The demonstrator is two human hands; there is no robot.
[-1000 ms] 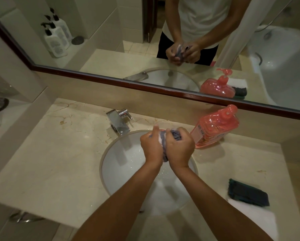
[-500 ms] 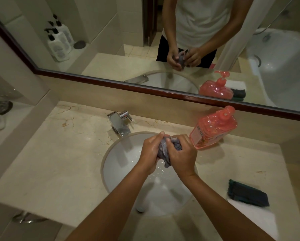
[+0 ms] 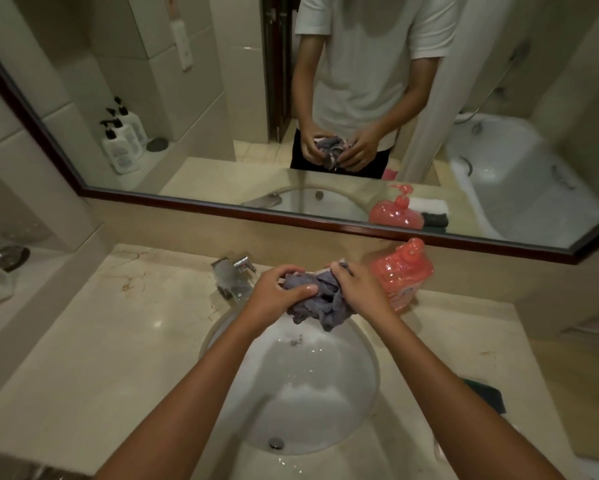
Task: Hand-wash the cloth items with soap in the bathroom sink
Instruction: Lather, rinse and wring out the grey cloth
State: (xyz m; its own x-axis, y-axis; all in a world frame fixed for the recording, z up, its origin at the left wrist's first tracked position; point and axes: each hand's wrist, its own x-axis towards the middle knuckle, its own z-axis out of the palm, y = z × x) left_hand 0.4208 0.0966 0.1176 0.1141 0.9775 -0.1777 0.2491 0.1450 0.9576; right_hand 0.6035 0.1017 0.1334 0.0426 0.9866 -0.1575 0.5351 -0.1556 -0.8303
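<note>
A wet, crumpled grey cloth (image 3: 320,301) hangs bunched between both hands over the far edge of the white oval sink (image 3: 357,386). My left hand (image 3: 274,294) grips its left side with the thumb pressed across the fabric. My right hand (image 3: 358,289) grips its right side with curled fingers. A pink pump bottle of soap (image 3: 407,271) stands on the counter just right of my right hand. Water and foam lie in the basin above the drain (image 3: 276,444).
A chrome tap (image 3: 232,271) stands behind the sink's left side. A dark folded cloth (image 3: 488,396) lies on the marble counter (image 3: 111,348) at the right. A wide mirror (image 3: 222,109) above reflects the person, a bathtub and white pump bottles.
The hands have moved slightly apart and the cloth has opened out, with more of it hanging between them. The view has tilted, showing more of the mirror.
</note>
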